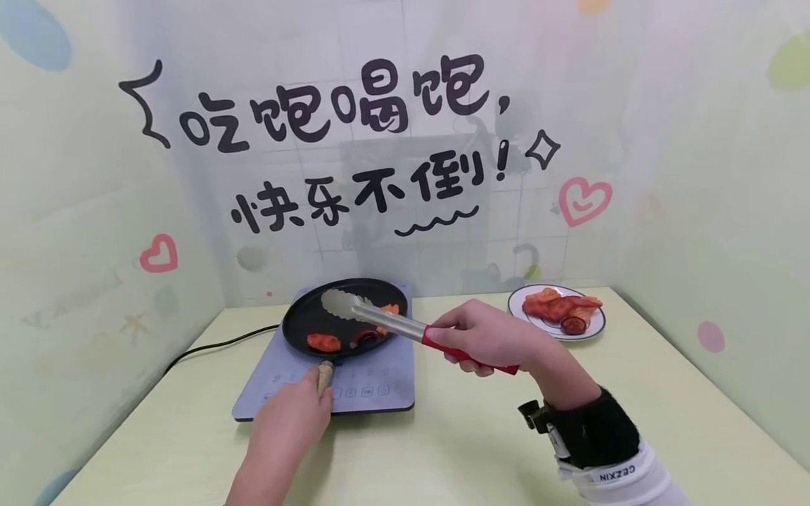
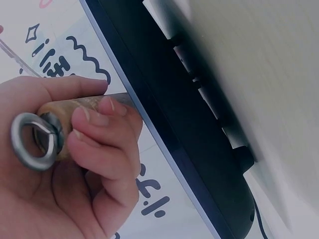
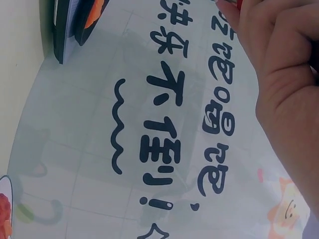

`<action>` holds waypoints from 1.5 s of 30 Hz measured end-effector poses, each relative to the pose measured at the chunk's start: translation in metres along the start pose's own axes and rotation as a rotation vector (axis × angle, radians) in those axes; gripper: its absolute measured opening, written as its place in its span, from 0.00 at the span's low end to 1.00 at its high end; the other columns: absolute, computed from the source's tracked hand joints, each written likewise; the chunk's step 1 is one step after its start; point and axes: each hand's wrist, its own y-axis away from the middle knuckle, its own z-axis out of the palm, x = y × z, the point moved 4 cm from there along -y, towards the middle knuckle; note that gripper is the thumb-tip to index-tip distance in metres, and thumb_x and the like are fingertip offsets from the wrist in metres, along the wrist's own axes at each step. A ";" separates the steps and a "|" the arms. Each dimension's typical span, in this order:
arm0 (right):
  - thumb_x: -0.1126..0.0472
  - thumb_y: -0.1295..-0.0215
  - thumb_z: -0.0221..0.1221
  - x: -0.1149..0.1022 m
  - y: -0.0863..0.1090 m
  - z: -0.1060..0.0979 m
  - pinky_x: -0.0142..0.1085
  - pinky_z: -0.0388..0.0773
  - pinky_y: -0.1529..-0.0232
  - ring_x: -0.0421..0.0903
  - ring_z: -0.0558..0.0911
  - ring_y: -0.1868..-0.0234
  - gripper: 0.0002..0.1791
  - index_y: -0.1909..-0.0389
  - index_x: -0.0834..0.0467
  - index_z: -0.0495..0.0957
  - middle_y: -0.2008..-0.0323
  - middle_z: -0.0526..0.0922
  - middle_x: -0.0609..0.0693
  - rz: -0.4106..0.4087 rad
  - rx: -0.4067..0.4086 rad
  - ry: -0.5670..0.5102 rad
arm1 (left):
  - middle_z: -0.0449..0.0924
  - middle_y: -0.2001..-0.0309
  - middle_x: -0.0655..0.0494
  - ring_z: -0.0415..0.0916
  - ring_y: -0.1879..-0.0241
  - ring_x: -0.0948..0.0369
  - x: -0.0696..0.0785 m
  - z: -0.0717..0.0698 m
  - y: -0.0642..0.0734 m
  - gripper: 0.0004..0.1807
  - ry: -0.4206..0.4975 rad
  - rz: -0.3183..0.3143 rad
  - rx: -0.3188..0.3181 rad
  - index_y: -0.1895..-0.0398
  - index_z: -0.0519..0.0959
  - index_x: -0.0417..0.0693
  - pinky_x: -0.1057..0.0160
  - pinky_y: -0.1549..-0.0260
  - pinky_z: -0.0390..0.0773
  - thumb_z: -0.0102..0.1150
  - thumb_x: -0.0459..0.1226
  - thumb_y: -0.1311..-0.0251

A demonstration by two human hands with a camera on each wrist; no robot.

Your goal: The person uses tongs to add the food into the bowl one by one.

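Note:
My left hand grips the wooden handle of a black frying pan. A metal ring hangs at the handle's end in the left wrist view. In the pan lie a reddish-orange food piece, a dark-edged piece and an orange piece, the last partly behind the tongs. My right hand holds metal tongs by their red grip, with the scalloped tips over the pan and no food seen between them. The right wrist view shows only part of this hand, at its upper right.
The pan sits on a grey induction cooker with touch keys along its front. A black cord runs left from it. To the right, a white plate with a dark rim bears several reddish food pieces. Printed wall sheets enclose the pale table.

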 end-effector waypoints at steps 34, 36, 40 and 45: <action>0.51 0.22 0.58 0.040 0.090 -0.108 0.39 0.73 0.75 0.44 0.74 0.80 0.23 0.40 0.65 0.80 0.82 0.76 0.47 0.230 0.288 0.393 | 0.83 0.42 0.27 0.85 0.50 0.31 -0.002 0.000 0.003 0.31 -0.013 0.011 0.042 0.23 0.71 0.41 0.35 0.61 0.82 0.55 0.45 0.24; 0.52 0.22 0.59 0.046 0.092 -0.110 0.39 0.75 0.74 0.44 0.75 0.80 0.22 0.43 0.67 0.81 0.79 0.77 0.47 0.258 0.279 0.391 | 0.83 0.41 0.28 0.85 0.50 0.31 -0.002 0.000 0.003 0.31 -0.012 0.014 0.042 0.23 0.71 0.41 0.35 0.62 0.82 0.55 0.45 0.24; 0.56 0.23 0.59 0.059 0.098 -0.117 0.38 0.75 0.72 0.44 0.74 0.79 0.20 0.46 0.70 0.80 0.77 0.78 0.48 0.323 0.258 0.371 | 0.82 0.38 0.29 0.85 0.49 0.32 -0.002 0.000 0.003 0.31 -0.017 0.027 0.042 0.22 0.70 0.43 0.35 0.62 0.82 0.55 0.45 0.24; 0.60 0.24 0.60 0.076 0.107 -0.128 0.36 0.75 0.72 0.43 0.72 0.78 0.16 0.55 0.72 0.81 0.77 0.76 0.48 0.384 0.244 0.335 | 0.81 0.37 0.30 0.84 0.46 0.31 -0.001 0.000 0.003 0.31 -0.019 0.029 0.039 0.22 0.70 0.44 0.34 0.60 0.82 0.55 0.45 0.24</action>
